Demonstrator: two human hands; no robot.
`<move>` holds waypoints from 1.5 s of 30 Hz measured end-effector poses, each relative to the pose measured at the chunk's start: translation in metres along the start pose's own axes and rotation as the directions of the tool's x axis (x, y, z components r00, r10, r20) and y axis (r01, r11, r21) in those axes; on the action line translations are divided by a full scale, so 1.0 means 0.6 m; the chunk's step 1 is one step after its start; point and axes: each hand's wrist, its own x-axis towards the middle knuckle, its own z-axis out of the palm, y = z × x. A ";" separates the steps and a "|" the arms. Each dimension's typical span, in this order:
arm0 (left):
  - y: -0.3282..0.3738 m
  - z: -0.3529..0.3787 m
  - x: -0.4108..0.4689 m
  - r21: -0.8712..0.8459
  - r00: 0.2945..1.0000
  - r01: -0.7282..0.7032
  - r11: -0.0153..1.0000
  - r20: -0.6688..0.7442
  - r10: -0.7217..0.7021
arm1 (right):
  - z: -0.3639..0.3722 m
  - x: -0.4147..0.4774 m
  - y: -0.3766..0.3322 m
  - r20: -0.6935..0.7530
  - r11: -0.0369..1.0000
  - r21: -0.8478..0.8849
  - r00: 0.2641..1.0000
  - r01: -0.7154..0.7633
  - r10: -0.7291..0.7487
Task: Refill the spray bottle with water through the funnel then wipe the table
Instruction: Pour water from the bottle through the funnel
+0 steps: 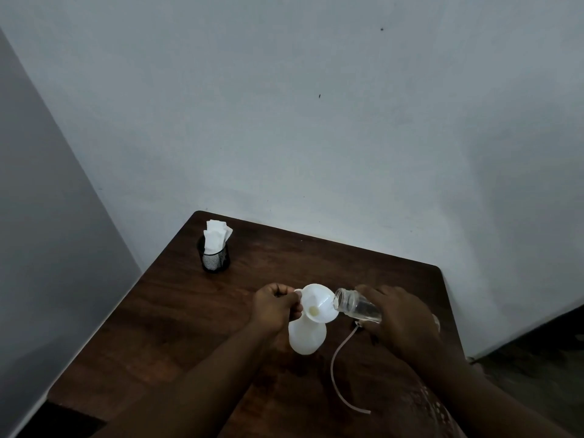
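A white spray bottle body [306, 338] stands on the brown table [189, 311] with a white funnel [317, 303] seated in its neck. My left hand [275, 306] pinches the funnel's tab at its left rim. My right hand [399, 320] grips a clear water bottle [357, 306], tipped almost level, its open mouth over the funnel's right rim. Behind my right hand lies the sprayer's thin dip tube [336, 371], curling toward the table's front; the sprayer head itself is mostly hidden.
A black mesh cup [215, 256] holding white tissues [216, 235] stands at the table's far left corner. Grey walls close in behind and on the left. Dark floor shows to the right of the table.
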 end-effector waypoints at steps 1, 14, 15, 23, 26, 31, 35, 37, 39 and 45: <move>0.000 0.000 -0.001 0.002 1.000 -0.001 1.000 -0.001 0.001 | 0.000 -0.001 0.000 0.000 1.000 0.002 1.000 0.001 -0.001; -0.001 0.000 -0.001 -0.026 1.000 -0.006 1.000 0.006 0.007 | -0.001 -0.001 0.008 -0.002 1.000 0.006 1.000 -0.001 0.001; -0.001 0.000 -0.001 -0.024 1.000 -0.007 1.000 0.008 0.007 | -0.001 -0.001 0.007 -0.001 1.000 0.003 1.000 -0.001 0.001; -0.003 0.000 0.000 -0.021 1.000 -0.011 1.000 0.003 0.011 | -0.007 -0.001 0.004 0.014 1.000 -0.014 1.000 -0.009 0.009; -0.003 0.001 0.001 -0.026 1.000 -0.008 1.000 0.005 0.008 | -0.008 -0.003 0.004 0.004 1.000 -0.013 1.000 0.004 -0.004; -0.004 0.000 0.002 -0.027 1.000 -0.007 1.000 0.006 0.007 | -0.009 -0.003 0.002 -0.017 1.000 -0.015 1.000 0.015 -0.015; -0.005 0.000 0.005 -0.028 1.000 -0.003 1.000 0.007 0.004 | -0.008 -0.003 0.003 -0.016 1.000 -0.013 1.000 0.019 -0.019; -0.005 0.001 0.005 -0.026 1.000 -0.005 1.000 0.003 0.005 | -0.007 -0.002 0.005 -0.004 1.000 -0.017 1.000 0.019 -0.019; -0.004 0.001 0.004 -0.030 1.000 -0.008 1.000 0.001 0.008 | -0.006 0.000 0.005 0.001 1.000 -0.017 1.000 0.015 -0.015; -0.008 0.000 0.008 -0.035 1.000 -0.011 0.999 0.015 0.012 | -0.004 0.002 0.007 -0.006 1.000 -0.009 1.000 0.008 -0.008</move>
